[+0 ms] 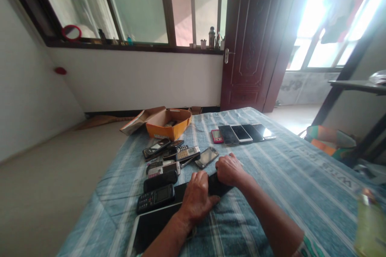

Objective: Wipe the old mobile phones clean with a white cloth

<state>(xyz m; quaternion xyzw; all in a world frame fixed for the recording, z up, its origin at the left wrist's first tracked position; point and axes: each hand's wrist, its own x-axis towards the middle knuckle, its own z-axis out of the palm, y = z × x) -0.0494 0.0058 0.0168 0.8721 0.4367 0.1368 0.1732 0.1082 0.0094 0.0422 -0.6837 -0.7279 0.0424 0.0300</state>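
Observation:
My left hand (pixel 197 198) rests bent over dark flat devices, its thumb stretched to the right. Just beyond it, my right hand (pixel 229 169) has its fingers curled at the far end of a black device (pixel 217 186); what its fingertips hold is hidden. A white-edged tablet (pixel 157 225) lies partly under my left forearm. Left of my hands are a black keypad phone (pixel 156 198), a black phone (pixel 160 180) and a pile of older phones (pixel 187 153). A silver touchscreen phone (pixel 207 157) lies just beyond my hands.
An open orange box (pixel 182 127) stands at the bed's far left edge. A pink phone (pixel 216 136) and a row of flat phones (pixel 241 133) lie farther back on the striped bedcover (pixel 289 180). A yellowish bottle (pixel 369 225) is at the right.

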